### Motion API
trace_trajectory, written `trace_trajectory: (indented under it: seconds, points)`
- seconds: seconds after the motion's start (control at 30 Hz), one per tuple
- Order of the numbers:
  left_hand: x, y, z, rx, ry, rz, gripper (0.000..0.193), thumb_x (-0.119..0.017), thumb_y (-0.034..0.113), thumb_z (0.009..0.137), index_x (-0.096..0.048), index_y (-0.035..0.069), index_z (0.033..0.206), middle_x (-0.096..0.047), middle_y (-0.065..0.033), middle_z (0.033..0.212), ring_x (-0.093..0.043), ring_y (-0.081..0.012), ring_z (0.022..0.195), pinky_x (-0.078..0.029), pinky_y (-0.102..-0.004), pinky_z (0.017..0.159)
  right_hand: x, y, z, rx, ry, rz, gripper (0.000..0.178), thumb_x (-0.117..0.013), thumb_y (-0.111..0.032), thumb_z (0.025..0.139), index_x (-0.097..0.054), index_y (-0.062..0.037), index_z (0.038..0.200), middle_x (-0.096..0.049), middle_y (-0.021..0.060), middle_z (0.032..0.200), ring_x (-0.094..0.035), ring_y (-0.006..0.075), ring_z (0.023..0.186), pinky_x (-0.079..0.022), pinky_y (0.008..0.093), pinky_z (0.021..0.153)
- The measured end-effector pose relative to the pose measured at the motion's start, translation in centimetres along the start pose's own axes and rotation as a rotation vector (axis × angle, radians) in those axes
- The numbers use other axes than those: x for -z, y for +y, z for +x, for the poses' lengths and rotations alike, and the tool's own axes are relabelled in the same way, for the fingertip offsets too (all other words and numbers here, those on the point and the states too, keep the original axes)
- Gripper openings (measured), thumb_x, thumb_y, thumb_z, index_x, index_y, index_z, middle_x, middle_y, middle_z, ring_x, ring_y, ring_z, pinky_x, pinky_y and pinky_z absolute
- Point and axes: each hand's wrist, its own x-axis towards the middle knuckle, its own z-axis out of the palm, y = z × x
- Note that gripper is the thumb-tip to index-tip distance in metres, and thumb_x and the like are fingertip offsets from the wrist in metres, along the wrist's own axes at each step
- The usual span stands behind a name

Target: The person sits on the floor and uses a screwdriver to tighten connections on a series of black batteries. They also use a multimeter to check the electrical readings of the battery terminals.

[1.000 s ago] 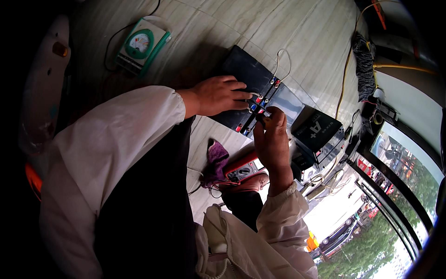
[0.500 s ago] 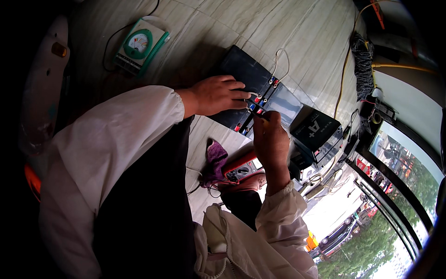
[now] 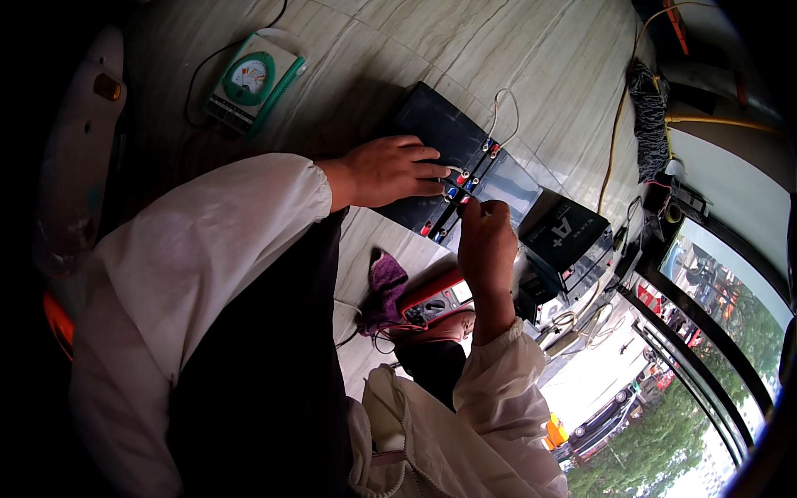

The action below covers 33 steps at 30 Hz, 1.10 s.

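Observation:
Several dark batteries (image 3: pixel 436 124) stand side by side on the floor, with red and blue terminals (image 3: pixel 462 178) along their adjoining edges. My left hand (image 3: pixel 390 170) reaches over them from the left, its fingertips on a short white wire (image 3: pixel 454 168) at the middle terminals. My right hand (image 3: pixel 487 249) is closed around a screwdriver (image 3: pixel 459 192), whose handle is mostly hidden in the fist. Its dark shaft slants up and left to the terminals near my left fingertips; the tip's exact contact cannot be made out. Another white wire (image 3: pixel 516 112) loops from the far terminals.
A separate black battery (image 3: pixel 564 228) stands to the right. Near my foot lie a red multimeter (image 3: pixel 436 305) and a purple cloth (image 3: pixel 385 286). A green-and-white dial meter (image 3: pixel 249 79) sits at the upper left. Cables (image 3: pixel 573 324) lie by the glass door at right.
My right hand has shifted slightly and turned on the screwdriver, covering more of its handle. My left hand stays in nearly the same place at the terminals.

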Motion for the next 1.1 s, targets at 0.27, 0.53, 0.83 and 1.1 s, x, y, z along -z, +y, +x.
trace_trajectory:
  seconds: [0.27, 0.53, 0.83, 1.1]
  points:
    - [-0.2, 0.0, -0.4, 0.012, -0.030, 0.007, 0.034, -0.055, 0.017, 0.091, -0.066, 0.023, 0.122, -0.056, 0.0016, 0.142, -0.051, -0.0242, 0.128, -0.043, -0.0402, 0.106, 2.0, -0.9, -0.3, 0.187, -0.103, -0.053, 0.024, -0.064, -0.022, 0.094, -0.059, -0.0084, 0.114, -0.064, 0.0172, 0.103, -0.068, 0.0377, 0.084, -0.055, 0.0456, 0.070]
    - [0.0, 0.4, 0.4, -0.017, -0.106, 0.075, 0.036, -0.053, 0.017, 0.092, -0.063, 0.021, 0.127, -0.056, 0.0011, 0.139, -0.051, -0.0229, 0.127, -0.042, -0.0400, 0.107, -0.8, 1.6, 2.7, -0.288, -0.176, 0.427, 0.024, -0.057, -0.021, 0.094, -0.067, 0.0005, 0.097, -0.058, 0.0090, 0.069, -0.061, 0.0233, 0.063, -0.048, 0.0371, 0.056]
    - [-0.9, 0.2, -0.2, -0.055, -0.056, 0.064, 0.037, -0.053, 0.020, 0.092, -0.063, 0.017, 0.128, -0.057, 0.0008, 0.138, -0.051, -0.0215, 0.129, -0.039, -0.0416, 0.112, 1.1, -0.8, 1.1, 0.143, -0.232, 0.000, 0.033, -0.069, -0.029, 0.088, -0.059, -0.0022, 0.105, -0.068, 0.0218, 0.082, -0.069, 0.0396, 0.089, -0.055, 0.0461, 0.078]
    - [-0.6, 0.3, -0.1, -0.055, -0.007, 0.088, 0.030, -0.056, 0.019, 0.092, -0.067, 0.016, 0.119, -0.062, -0.0001, 0.125, -0.055, -0.0211, 0.122, -0.042, -0.0401, 0.107, 1.0, 0.7, 3.0, -0.742, -0.434, 1.017, 0.024, -0.065, -0.027, 0.092, -0.064, -0.0029, 0.089, -0.055, 0.0051, 0.062, -0.053, 0.0164, 0.046, -0.039, 0.0320, 0.039]
